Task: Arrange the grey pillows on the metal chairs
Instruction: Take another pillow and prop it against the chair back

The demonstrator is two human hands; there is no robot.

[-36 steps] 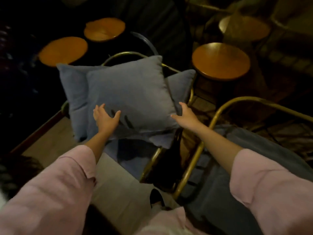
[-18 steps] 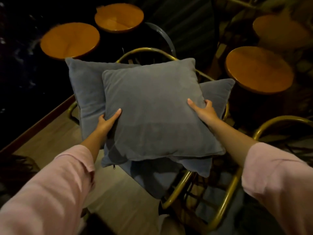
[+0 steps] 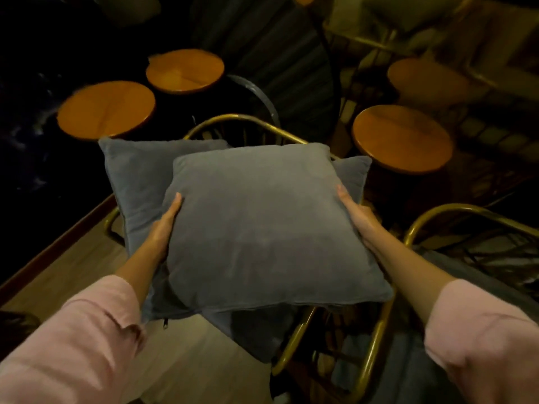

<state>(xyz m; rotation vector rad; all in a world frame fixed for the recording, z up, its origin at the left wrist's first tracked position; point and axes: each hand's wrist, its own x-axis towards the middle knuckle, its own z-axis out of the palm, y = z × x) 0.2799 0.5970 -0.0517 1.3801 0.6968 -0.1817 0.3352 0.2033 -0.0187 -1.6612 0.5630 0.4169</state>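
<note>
**Pillow held over left chair**

Left hand [image 3: 163, 228] and right hand [image 3: 360, 220] clasp opposite side edges of the front grey pillow [image 3: 268, 225], likely to keep it flat. It overlaps two pillows [image 3: 134, 176] on the brass-framed chair [image 3: 291, 342]. Second chair [image 3: 466, 211] lies right; round tables [image 3: 402, 138] crowd beyond.

The brass-framed metal chair [image 3: 256, 119] (rounded back) carries two grey pillows [image 3: 137, 176].

Both hands, L [image 3: 162, 228] & R [image 3: 359, 218], grip top grey pillow [image 3: 262, 228] over metal chair [image 3: 256, 123].
</note>
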